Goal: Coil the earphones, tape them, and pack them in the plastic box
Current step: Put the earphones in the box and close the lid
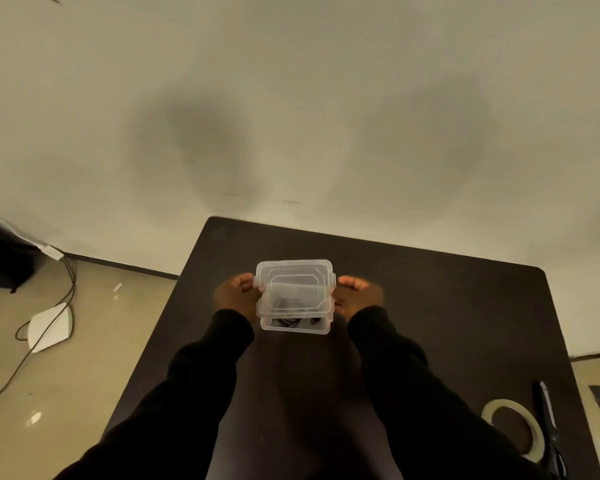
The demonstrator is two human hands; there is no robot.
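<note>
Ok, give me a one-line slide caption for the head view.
Both hands, left and right, press the lid onto the plastic box holding coiled earphones.

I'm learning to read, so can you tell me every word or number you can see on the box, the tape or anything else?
None: no word, number or sign can be read anywhere.
Clear plastic box, held between left hand and right hand: only moulded ridges on the lid, no print.
Tape roll: plain.
Scissors: too dark and blurred to tell.
White device on the floor: no marking shows.
</note>
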